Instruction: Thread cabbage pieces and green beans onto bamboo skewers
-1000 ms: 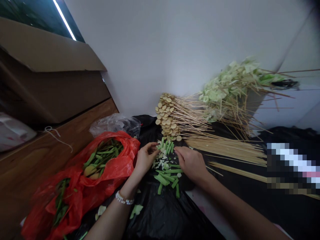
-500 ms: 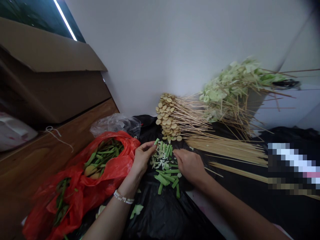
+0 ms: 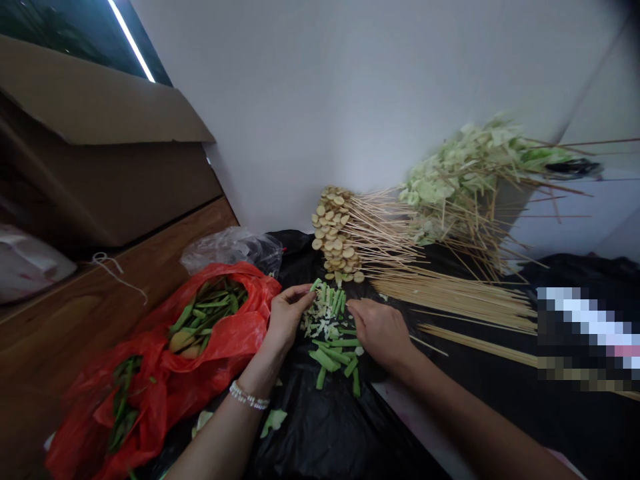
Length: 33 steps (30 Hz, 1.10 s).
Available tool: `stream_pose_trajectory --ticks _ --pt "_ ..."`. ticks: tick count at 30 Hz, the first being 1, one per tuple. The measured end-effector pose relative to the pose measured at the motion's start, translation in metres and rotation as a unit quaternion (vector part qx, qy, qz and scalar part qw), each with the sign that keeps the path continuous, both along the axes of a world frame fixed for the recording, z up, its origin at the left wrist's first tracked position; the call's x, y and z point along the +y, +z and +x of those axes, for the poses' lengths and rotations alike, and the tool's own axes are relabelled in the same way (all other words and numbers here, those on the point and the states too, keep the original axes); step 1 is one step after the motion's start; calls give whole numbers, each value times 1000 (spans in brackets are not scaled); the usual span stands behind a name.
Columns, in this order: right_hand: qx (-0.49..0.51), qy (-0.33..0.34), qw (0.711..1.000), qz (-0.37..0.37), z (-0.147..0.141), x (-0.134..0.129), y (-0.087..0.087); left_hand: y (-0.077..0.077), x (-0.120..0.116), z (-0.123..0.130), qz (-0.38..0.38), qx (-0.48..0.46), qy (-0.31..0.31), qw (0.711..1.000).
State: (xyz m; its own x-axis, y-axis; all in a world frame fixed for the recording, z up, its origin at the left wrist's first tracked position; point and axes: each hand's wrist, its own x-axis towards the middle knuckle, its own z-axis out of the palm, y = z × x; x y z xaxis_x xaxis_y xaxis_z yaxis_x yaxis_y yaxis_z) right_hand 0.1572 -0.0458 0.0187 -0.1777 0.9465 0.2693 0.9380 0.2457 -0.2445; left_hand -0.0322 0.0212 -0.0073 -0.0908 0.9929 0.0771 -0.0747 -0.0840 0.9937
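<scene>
Between the thumb and fingers of my left hand is a short green vegetable piece. My right hand is closed around a bamboo skewer, whose back end sticks out behind the hand. Several green stem pieces stand side by side in a row between my hands, seemingly threaded on that skewer; its tip is hard to make out. Below them, loose cut green pieces and pale chopped bits lie on black plastic sheeting.
A red plastic bag of green vegetables sits at left, beside a clear bag. Skewered pale round slices lie by the wall. Bare skewers and skewered cabbage leaves are at right. A cardboard box stands behind left.
Almost nothing differs. My left hand and its green piece have shifted very slightly to the right; the right hand stays in place.
</scene>
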Motion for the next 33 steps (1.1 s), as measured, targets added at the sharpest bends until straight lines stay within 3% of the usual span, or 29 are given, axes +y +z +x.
stream_pose_trajectory --ticks 5,11,19,25,33 --pt "-19 -5 1000 -15 -2 -2 3 0 0 0 77 109 37 990" --pt "-12 -4 1000 -25 -4 -4 2 7 -9 3 164 255 75 950" --pt "-3 1 1000 -30 -3 -2 3 6 -5 5 87 95 36 991" --pt "-55 3 998 -13 -5 -4 1 6 -8 8 86 97 53 990" --pt "55 1 997 -55 -1 2 -2 7 -12 10 106 147 63 982"
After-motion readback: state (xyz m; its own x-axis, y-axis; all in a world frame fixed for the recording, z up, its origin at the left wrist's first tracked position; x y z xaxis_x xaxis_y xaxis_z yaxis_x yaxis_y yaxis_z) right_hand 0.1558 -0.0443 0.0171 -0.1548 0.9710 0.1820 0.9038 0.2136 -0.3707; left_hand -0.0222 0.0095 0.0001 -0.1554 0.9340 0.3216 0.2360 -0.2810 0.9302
